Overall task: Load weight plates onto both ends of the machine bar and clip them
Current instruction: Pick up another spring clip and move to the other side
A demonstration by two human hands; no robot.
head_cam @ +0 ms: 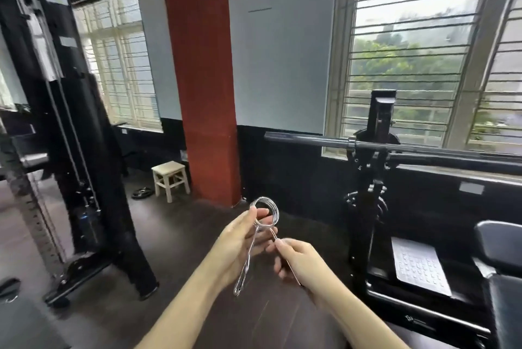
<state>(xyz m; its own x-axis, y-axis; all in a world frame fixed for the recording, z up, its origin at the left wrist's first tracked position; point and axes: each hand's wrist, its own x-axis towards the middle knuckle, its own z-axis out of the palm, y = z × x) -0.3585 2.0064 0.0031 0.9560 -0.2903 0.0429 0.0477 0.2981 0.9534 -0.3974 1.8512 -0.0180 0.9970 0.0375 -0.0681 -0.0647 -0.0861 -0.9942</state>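
A silver spring clip with a coiled ring and two long wire handles is held in front of me above the dark floor. My left hand holds one handle, with thumb and fingers up at the coil. My right hand pinches the other handle. The black machine bar runs level from the centre to the right edge, above and right of my hands; its near end sleeve carries no plates. Its black upright stands just right of my hands. One small black weight plate lies on the floor beside a stool.
A red pillar stands behind the hands. A black cable machine fills the left side. A pale wooden stool sits by the pillar. A padded bench and a white placard are at right. Barred windows line the wall.
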